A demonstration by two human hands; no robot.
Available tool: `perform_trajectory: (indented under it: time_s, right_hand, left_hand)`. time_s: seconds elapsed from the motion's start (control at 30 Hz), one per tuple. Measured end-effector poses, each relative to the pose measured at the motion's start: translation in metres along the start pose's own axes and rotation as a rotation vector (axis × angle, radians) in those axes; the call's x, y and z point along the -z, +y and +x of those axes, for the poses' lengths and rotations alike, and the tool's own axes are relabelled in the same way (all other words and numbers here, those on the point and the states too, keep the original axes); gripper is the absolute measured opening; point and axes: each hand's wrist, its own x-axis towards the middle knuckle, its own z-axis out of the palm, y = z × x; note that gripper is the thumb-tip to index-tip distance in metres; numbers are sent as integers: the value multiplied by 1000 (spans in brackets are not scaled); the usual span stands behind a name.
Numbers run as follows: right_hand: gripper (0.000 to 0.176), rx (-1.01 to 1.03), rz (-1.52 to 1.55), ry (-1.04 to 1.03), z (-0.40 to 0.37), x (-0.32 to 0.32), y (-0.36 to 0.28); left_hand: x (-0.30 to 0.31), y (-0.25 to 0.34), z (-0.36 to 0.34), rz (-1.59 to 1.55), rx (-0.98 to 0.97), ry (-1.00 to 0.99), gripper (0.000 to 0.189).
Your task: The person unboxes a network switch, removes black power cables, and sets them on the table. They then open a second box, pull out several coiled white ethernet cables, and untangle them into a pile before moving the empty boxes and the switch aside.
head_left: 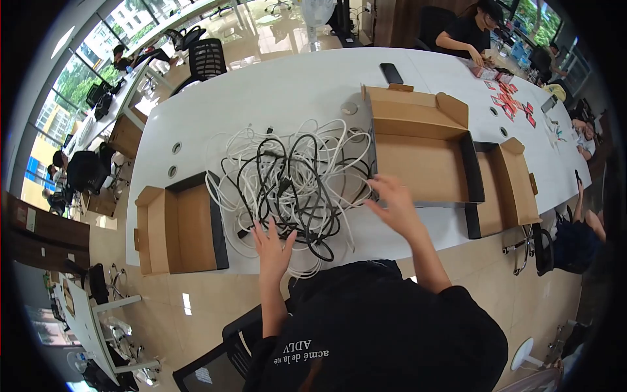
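A big tangle of white cables [228, 145] and black cables [302, 208] is heaped on the white table before me. My left hand [271, 249] is at the near side of the heap, fingers spread over the lower black loops, holding nothing. On the right, my right hand [396, 204] has its fingers apart beside the outer white loops, its fingertips overlapping the corner of the large cardboard box [418, 166] in this view. That box lies with its lid up and nothing in it. A smaller lidded box [191, 225] stands left of the heap.
Another opened box [496, 196] stands at the right edge, partly behind the large one. A black phone [392, 73] lies at the back. Further right, red packets [509, 104] are scattered near a seated person [467, 39]. A chair [215, 366] is behind me.
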Motion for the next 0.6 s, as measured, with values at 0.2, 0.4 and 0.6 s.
perform_trajectory:
  time_s: [0.2, 0.4, 0.6]
  right_hand:
    - [50, -490, -416, -339, -43, 33, 42]
    - [20, -647, -325, -273, -31, 18, 30]
    - [12, -452, -173, -19, -15, 19, 41]
  left_hand:
    - [34, -54, 15, 165, 351, 306, 76]
    - [31, -145, 34, 74, 875, 265, 76]
    - [-14, -158, -2, 155, 608, 471, 59]
